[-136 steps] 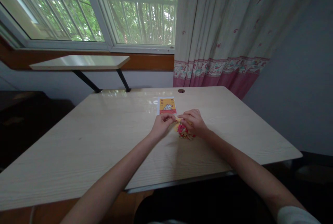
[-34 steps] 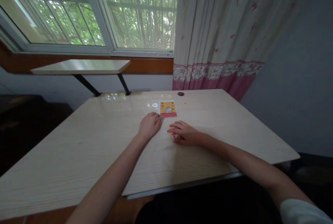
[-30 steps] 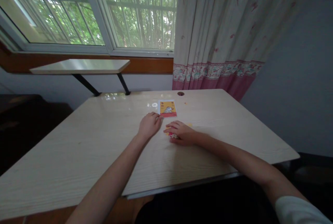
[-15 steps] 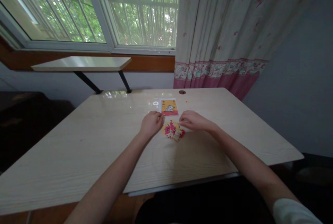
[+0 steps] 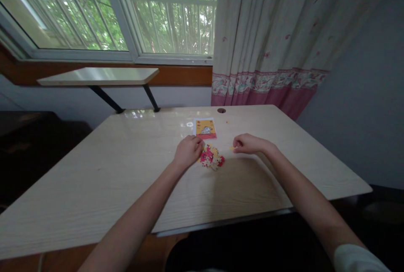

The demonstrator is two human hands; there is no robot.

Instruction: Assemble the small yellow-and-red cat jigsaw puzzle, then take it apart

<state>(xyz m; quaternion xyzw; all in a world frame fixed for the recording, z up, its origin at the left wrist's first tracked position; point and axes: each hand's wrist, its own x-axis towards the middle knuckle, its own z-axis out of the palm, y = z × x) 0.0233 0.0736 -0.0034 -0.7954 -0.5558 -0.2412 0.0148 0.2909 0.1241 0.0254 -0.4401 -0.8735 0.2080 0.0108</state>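
Note:
A small heap of jigsaw puzzle pieces [image 5: 211,158] in red, yellow and cream lies on the table. Behind the heap is a picture card [image 5: 205,129] with a white animal on an orange and red ground. My left hand [image 5: 188,150] rests at the heap's left edge, its fingers curled together; whatever they may pinch is hidden. To the right of the heap, my right hand [image 5: 248,143] pinches a yellow puzzle piece [image 5: 231,148] at its fingertips, close to the tabletop.
The pale wooden table [image 5: 132,171] carries a raised shelf [image 5: 104,76] on black legs at the back left. One tiny orange piece [image 5: 227,122] lies near the cable hole [image 5: 221,110]. A curtain [image 5: 261,53] hangs behind the table beside a barred window [image 5: 170,15].
My right hand has moved right, away from the heap, with a yellow puzzle piece in its fingers. My left hand has shifted slightly right, over the heap's left edge.

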